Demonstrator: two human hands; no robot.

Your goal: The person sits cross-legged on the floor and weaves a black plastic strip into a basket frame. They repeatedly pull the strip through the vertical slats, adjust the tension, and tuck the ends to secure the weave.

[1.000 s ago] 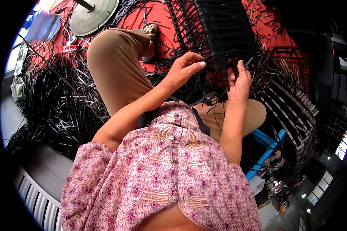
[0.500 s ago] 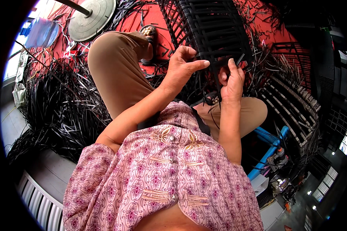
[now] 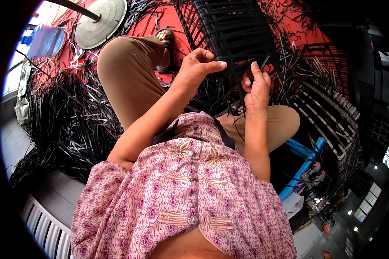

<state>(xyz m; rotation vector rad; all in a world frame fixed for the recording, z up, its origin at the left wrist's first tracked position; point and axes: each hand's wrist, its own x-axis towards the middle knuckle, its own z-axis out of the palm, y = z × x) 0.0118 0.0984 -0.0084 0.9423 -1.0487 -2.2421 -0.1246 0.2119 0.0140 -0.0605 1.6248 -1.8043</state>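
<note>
Left hand (image 3: 191,72) farther left, fingers slightly parted, hold unclear, right hand's (image 3: 257,90) fingers around black strip (image 3: 265,61)

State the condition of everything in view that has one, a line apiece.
Left hand: thumb and forefinger apart
Right hand: closed on a strip
Strip: held, one end sticking out
Frame: partly woven, with gaps
Loose strips: heaped, tangled
Floor: littered with scraps
Left sandal: worn
</note>
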